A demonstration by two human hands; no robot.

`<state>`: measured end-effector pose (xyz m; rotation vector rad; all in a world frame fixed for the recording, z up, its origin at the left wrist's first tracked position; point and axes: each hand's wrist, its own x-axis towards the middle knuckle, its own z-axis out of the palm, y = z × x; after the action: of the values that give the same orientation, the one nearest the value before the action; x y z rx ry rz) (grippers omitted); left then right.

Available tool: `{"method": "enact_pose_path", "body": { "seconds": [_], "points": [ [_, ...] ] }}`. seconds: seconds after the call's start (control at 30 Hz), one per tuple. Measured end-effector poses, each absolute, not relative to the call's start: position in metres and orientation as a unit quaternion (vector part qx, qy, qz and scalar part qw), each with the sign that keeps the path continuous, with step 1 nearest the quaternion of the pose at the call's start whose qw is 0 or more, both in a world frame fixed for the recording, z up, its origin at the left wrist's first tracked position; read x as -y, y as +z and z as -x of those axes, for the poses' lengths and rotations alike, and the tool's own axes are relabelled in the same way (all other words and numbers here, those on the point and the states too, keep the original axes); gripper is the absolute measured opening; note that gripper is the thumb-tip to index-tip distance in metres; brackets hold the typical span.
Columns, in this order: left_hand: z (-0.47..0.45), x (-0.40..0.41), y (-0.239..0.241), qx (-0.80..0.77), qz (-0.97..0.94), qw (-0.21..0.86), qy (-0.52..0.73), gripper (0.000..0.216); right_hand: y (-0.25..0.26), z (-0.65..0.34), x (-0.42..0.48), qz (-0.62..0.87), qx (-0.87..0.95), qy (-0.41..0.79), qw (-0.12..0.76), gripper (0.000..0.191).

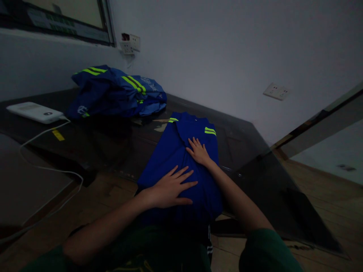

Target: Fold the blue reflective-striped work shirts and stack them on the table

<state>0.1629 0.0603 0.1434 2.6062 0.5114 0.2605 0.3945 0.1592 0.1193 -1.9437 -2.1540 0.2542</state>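
Observation:
A blue shirt (pixel 172 151) with neon yellow stripes lies folded lengthwise on the dark glass-topped table (pixel 255 158), its lower end hanging over the near edge. My left hand (pixel 168 187) rests flat on the shirt's lower middle, fingers spread and pointing right. My right hand (pixel 198 151) lies flat farther up, just below the collar, fingers spread. Neither hand grips the cloth.
A heap of several more blue garments (pixel 116 92) with yellow stripes sits at the back left of the table. A white flat device (pixel 35 112) with a white cable (pixel 48 170) lies at the left. Wall sockets (pixel 275 91) are mounted behind. Wooden floor shows at right.

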Motion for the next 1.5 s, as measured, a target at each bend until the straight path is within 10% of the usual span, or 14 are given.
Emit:
{"method": "enact_pose_path", "body": {
  "seconds": [0.23, 0.87, 1.27, 1.5],
  "points": [
    [-0.198, -0.141, 0.182, -0.216, -0.898, 0.311, 0.224, 0.028, 0.130, -0.443, -0.180, 0.693, 0.656, 0.045, 0.296, 0.047],
    [-0.284, -0.239, 0.133, -0.355, -0.889, 0.208, 0.202, 0.021, 0.109, -0.441, -0.177, 0.730, 0.672, 0.018, 0.126, 0.054],
    [-0.262, -0.215, 0.170, -0.404, -0.889, 0.079, 0.200, 0.023, 0.123, -0.414, -0.169, 0.676, 0.717, 0.040, 0.166, 0.050],
    [-0.219, -0.122, 0.150, -0.304, -0.950, 0.037, 0.062, 0.062, 0.125, -0.394, -0.159, 0.678, 0.728, 0.051, 0.088, 0.047]
  ]
}}
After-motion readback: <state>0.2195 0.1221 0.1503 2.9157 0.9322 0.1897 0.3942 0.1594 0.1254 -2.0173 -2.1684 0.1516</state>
